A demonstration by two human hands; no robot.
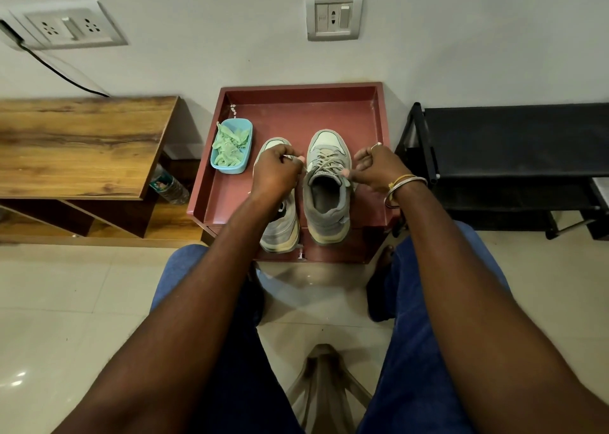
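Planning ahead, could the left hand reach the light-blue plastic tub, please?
Probably yes: the left hand is near the light-blue plastic tub, nothing between, though it pinches a lace.

Forearms bare. Right hand (pixel 375 166) wears a silver ring (pixel 376 146) on one finger; its wrist carries a thin gold bangle (pixel 400 179), a silver bangle (pixel 420 179) and yellow thread. Blue denim trousers (pixel 405 351) on both legs.
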